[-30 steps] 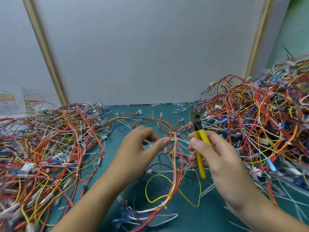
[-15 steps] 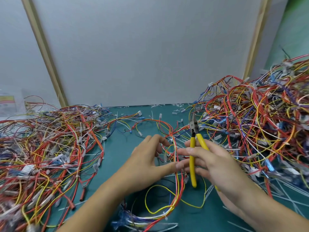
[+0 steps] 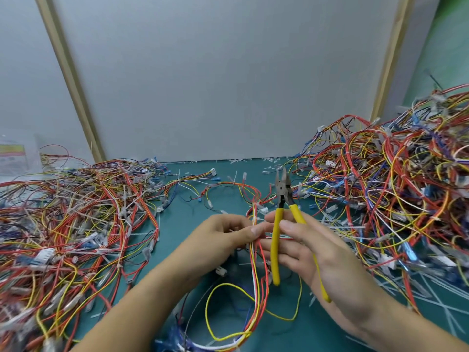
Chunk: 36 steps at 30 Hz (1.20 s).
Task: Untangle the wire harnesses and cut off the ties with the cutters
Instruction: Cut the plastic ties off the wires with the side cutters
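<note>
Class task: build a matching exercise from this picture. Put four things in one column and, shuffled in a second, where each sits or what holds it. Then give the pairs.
Things: 1 cutters; 2 wire harness; 3 taller wire pile; 4 flatter wire pile.
Places: a pinched by the left hand; b right side of the mat; c left side of the mat; d held in the right hand.
Pairs: 1-d, 2-a, 3-b, 4-c.

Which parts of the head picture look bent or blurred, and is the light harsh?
Head view: wooden posts lean outward, a wide-angle bend; the left wire pile blurs near the edge; cutters and held harness are sharp; light even, no glare.
</note>
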Available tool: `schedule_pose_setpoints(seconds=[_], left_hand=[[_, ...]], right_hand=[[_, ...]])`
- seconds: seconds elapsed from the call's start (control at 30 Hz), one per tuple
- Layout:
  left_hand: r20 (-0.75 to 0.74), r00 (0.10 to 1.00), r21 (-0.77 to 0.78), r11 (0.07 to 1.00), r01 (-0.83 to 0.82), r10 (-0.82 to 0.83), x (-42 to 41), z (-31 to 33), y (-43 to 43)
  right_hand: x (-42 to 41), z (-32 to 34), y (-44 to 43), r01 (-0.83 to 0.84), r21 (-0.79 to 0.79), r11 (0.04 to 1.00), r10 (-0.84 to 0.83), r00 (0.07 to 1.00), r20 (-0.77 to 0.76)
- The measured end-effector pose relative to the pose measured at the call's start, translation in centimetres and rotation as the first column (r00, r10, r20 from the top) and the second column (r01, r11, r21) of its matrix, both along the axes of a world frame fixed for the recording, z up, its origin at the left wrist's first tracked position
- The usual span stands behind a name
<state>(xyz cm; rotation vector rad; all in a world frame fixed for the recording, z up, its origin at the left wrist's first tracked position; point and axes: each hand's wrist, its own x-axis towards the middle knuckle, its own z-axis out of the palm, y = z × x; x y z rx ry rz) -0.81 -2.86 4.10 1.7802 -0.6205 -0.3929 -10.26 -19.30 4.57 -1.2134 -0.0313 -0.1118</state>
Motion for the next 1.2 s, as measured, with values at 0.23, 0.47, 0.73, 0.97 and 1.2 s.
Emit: schedule_pose_setpoints(seconds=[0.23,0.47,0.73,0.97,1.2], left_hand=[[0.372,0.900,-0.128,0.973,-0.192,0.227,-0.2,1.2,0.4],[0.551,0.754,-0.221,0.933,-0.283,0.359,-0.9,2.1,0.6],[0.609,0.716,-0.227,0.940,-0.255,0.341,-1.4,2.5,0.7],[0.624,0.710,-0.207,0.945,-0.251,0.326,-1.4,2.5,0.6],[0.632,0.708,-0.189,0.949,-0.253,0.315,-1.5,2.5,0.6]], right_hand=[[-0.3,0.6,0.0,0.164,-0.264,0.951,-0.139,0.984,0.110],[-0.8,0.8,0.6,0.112,-0.408,0.906,-0.061,0.989,0.136],[-0.9,0.3,0.5,0.135,-0.563,0.815,-0.057,0.986,0.154],[-0.7,0.1,0.4,0.156,-0.577,0.802,-0.079,0.985,0.156],[-0.6,0.3,0.4,0.149,-0.561,0.814,-0.076,0.986,0.152]])
